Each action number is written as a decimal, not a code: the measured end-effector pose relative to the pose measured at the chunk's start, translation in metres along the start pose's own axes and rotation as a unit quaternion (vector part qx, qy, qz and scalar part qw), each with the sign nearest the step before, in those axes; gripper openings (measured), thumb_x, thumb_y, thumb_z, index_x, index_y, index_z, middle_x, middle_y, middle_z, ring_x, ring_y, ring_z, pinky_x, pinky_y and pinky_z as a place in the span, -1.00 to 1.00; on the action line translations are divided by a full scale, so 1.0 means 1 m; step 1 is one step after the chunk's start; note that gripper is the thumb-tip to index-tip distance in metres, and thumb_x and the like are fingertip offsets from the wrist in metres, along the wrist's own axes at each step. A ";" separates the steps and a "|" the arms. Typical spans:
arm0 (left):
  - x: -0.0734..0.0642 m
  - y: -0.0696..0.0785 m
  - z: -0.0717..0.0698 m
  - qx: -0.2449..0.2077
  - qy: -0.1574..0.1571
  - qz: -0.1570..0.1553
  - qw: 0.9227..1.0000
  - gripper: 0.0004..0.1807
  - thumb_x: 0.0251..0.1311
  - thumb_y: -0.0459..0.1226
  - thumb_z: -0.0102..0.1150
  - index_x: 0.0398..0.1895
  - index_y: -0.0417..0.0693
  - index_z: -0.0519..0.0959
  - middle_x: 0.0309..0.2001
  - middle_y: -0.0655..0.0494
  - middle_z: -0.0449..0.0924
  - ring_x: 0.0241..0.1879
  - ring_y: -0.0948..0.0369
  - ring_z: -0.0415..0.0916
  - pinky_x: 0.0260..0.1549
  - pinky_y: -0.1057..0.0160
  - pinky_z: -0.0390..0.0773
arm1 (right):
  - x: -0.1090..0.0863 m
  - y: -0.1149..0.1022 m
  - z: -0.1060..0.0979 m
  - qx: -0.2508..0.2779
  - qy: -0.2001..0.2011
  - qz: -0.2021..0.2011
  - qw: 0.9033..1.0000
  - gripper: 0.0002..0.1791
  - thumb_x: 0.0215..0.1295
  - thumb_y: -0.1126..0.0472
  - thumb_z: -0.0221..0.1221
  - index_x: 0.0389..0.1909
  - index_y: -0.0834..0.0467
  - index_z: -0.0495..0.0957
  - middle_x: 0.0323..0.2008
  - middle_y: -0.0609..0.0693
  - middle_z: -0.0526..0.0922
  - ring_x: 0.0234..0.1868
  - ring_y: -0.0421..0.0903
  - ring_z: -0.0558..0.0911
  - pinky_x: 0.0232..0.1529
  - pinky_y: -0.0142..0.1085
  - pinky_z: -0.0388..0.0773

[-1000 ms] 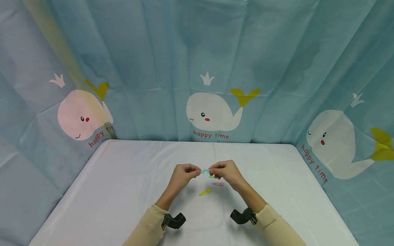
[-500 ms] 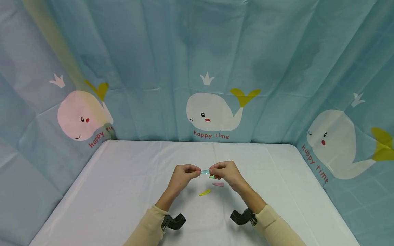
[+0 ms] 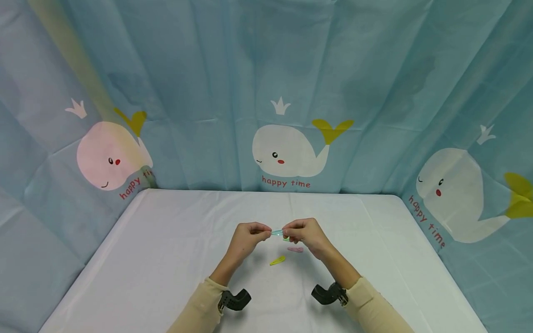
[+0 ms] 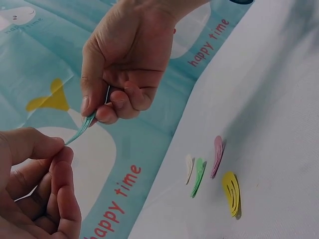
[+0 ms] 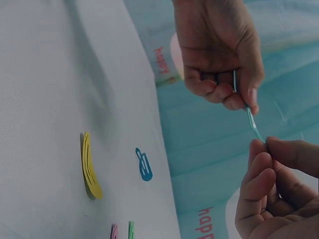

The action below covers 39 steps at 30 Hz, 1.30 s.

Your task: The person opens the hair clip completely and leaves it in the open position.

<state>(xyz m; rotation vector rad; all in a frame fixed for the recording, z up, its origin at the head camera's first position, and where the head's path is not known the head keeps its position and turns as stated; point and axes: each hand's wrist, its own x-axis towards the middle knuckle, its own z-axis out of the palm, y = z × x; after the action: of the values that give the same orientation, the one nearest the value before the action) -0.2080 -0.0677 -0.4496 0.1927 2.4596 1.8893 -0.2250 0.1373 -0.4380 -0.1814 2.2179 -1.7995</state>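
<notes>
Held up over the table is a light blue snap hair clip [image 3: 276, 232], stretched between both hands. My left hand [image 3: 248, 238] pinches one end with thumb and forefinger, and my right hand [image 3: 307, 235] pinches the other; the fingertips cover both ends. In the left wrist view the clip [image 4: 79, 130] looks thin and slightly bent. Below the hands lie a yellow hair clip [image 3: 277, 260], a pink hair clip [image 3: 295, 249] and a green hair clip [image 4: 198, 178]. Beside the green one is a whitish clip [image 4: 189, 168]. A darker blue hair clip [image 5: 144, 164] shows in the right wrist view.
A white cloth covers the table [image 3: 166, 259]. Light blue curtains [image 3: 187, 92] printed with whales hang along its back and both sides. A black wrist camera [image 3: 235, 299] sits at the left sleeve, and another black wrist camera [image 3: 329, 293] at the right.
</notes>
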 end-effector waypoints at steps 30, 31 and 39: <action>0.000 0.004 0.002 0.006 -0.022 -0.008 1.000 -0.89 0.20 -0.32 0.27 -0.28 -0.18 0.71 -0.30 0.00 0.72 -0.33 0.25 0.57 -0.20 0.17 0.59 | -0.002 0.000 0.001 -0.016 -0.032 -0.018 0.999 -0.79 0.36 0.37 0.11 -0.24 0.48 0.61 -0.55 -0.08 0.61 -0.49 -0.19 0.49 -0.39 -0.39 0.49; 0.000 0.004 0.002 0.004 -0.023 -0.011 1.000 -0.89 0.20 -0.32 0.27 -0.28 -0.17 0.71 -0.31 0.01 0.72 -0.33 0.25 0.56 -0.18 0.13 0.59 | -0.002 0.000 0.001 -0.017 -0.032 -0.019 0.999 -0.79 0.36 0.37 0.11 -0.24 0.48 0.60 -0.55 -0.08 0.61 -0.49 -0.19 0.49 -0.39 -0.40 0.49; 0.000 -0.002 0.000 -0.020 -0.031 -0.011 0.999 -0.86 0.23 -0.32 0.24 -0.25 -0.21 0.71 -0.31 0.00 0.72 -0.32 0.26 0.57 -0.17 0.20 0.60 | -0.007 -0.008 0.005 -0.025 -0.026 -0.039 0.999 -0.80 0.38 0.37 0.09 -0.24 0.48 0.59 -0.54 -0.08 0.58 -0.48 -0.17 0.47 -0.39 -0.38 0.48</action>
<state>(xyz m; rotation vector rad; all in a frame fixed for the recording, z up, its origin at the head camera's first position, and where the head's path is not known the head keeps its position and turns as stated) -0.2084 -0.0680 -0.4517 0.2178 2.3731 1.8915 -0.2170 0.1326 -0.4306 -0.3259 2.2509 -1.7584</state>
